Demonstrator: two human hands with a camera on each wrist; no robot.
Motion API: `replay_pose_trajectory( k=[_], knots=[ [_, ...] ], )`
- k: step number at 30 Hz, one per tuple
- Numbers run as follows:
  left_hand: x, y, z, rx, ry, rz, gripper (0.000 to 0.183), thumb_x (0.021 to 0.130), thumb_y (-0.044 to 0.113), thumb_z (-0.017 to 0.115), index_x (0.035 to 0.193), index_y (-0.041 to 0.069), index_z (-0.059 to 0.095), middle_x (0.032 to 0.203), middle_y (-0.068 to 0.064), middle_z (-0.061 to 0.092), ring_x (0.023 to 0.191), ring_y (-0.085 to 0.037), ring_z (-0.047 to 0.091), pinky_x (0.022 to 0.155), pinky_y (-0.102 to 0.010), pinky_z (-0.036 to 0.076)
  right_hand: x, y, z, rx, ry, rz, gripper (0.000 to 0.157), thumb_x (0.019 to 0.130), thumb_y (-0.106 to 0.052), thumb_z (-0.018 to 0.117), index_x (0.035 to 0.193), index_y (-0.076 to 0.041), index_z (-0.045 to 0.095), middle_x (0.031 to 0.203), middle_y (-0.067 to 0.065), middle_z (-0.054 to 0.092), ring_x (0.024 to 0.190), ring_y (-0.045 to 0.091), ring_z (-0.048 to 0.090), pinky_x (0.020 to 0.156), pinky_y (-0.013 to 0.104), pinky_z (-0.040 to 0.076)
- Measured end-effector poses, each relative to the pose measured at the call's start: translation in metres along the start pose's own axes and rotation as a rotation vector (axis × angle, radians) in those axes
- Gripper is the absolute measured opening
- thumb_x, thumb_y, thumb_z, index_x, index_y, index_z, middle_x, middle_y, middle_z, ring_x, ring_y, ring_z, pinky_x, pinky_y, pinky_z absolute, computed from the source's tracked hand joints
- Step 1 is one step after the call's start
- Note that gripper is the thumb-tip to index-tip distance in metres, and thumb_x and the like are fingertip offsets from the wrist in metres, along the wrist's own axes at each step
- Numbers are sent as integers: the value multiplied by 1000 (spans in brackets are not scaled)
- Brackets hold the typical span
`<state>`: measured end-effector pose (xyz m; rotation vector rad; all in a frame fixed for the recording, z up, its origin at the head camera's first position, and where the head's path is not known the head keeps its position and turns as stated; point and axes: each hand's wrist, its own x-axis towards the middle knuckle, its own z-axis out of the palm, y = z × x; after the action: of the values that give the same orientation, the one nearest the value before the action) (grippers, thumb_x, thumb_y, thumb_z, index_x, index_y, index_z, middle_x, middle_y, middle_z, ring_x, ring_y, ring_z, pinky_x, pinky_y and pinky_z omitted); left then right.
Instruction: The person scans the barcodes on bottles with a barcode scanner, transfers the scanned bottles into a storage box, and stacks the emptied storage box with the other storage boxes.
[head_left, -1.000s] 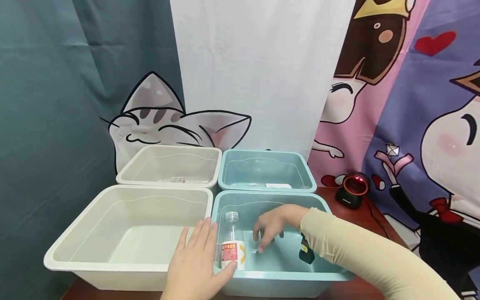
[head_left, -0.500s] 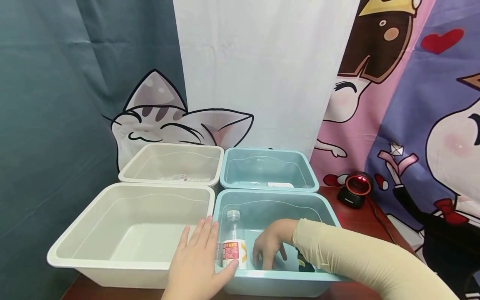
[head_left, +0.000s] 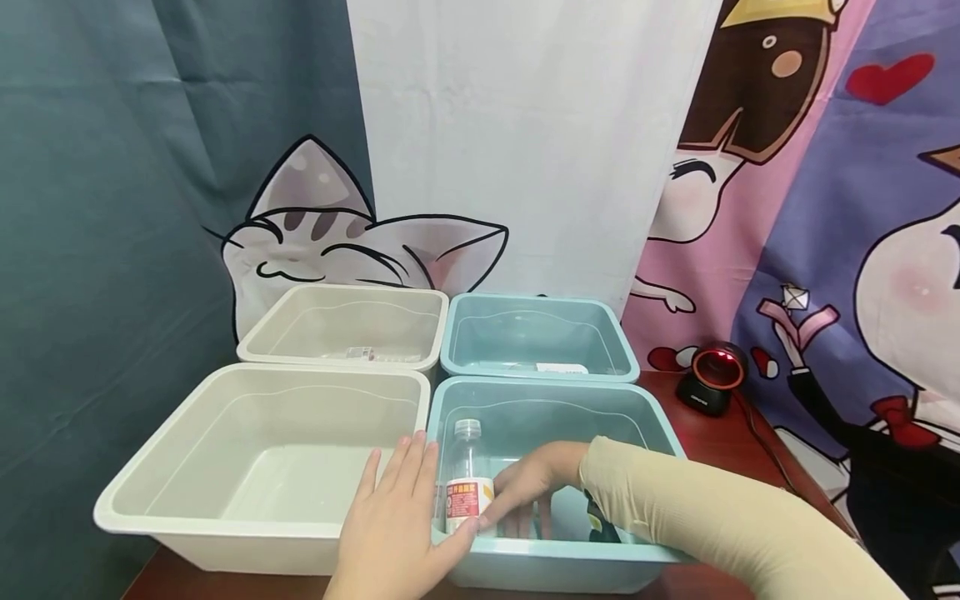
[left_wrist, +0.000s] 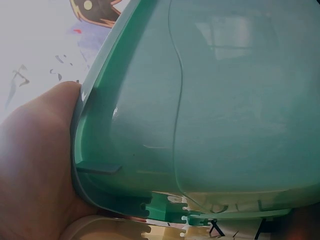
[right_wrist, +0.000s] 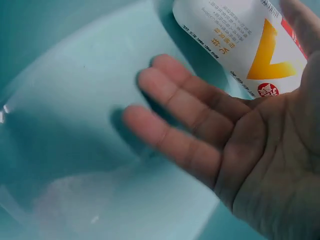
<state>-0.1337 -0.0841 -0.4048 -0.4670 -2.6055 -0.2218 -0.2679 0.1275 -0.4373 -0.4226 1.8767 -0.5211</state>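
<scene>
Bottle (head_left: 467, 492), clear plastic with a white, red and orange label, is seen upright in the near left corner of the near teal bin (head_left: 555, 560). It is approached by the right hand (head_left: 525, 493), whose fingers are spread and only loosely bent beside the label; in the right wrist view the fingers (right_wrist: 190, 125) are not yet closed round it, though the thumb seems to lie against the label. The left hand (head_left: 397, 533) is laid flat, fingers straight, over the meeting rims of the near teal bin and the near white bin (head_left: 142, 517), with the thumb against the teal rim; nothing is grasped by it, and the bin seems to be steadied.

The step in hand is judged to be the reach for the bottle. For the next move, the fingers must be closed round the labelled body before a lift is tried.

Farther back, the far white bin (head_left: 258, 346) and the far teal bin (head_left: 618, 354) each hold a small item that is too low and small to be named. A barcode scanner (head_left: 708, 379) with a red light stands on the table to the right. A dark object under the right sleeve is mostly hidden.
</scene>
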Motion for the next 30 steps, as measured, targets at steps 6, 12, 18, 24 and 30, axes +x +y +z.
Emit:
replay_pose_trajectory(
  k=[6,12,18,24,30],
  knots=[
    [0,-1,-1,7,2,-7,88,83,67,60,138,-1,58,147,-16,54,139,-31,48,117,-57,27,15,5,-1,343,54,-190,50,94,-45,66,121,-4,54,101,15,71,86,22,70,69,46,63],
    [0,1,-2,-2,-24,-7,87,85,67,58,139,-1,57,148,-16,53,139,-32,48,117,-58,28,26,14,0,525,-3,-270,56,91,-35,67,131,-2,47,109,14,71,91,22,71,72,44,63],
    [1,1,-1,2,-17,-2,89,85,68,59,140,-2,56,148,-18,52,140,-32,47,118,-57,27,22,14,-4,512,-1,-298,57,89,-35,65,133,-5,46,113,14,70,96,26,71,74,48,62],
    [1,3,-2,-11,-24,-1,87,85,67,59,140,-2,56,148,-17,53,139,-32,48,117,-56,28,6,11,-13,492,-19,-322,59,88,-32,63,138,-6,46,115,13,70,100,27,71,79,50,61],
    [2,2,-4,-22,-40,-12,87,85,66,61,140,-1,56,149,-17,52,140,-32,47,118,-57,28,-11,9,-22,452,-8,-343,61,88,-32,63,141,-6,44,116,12,70,102,27,70,81,49,61]
  ],
)
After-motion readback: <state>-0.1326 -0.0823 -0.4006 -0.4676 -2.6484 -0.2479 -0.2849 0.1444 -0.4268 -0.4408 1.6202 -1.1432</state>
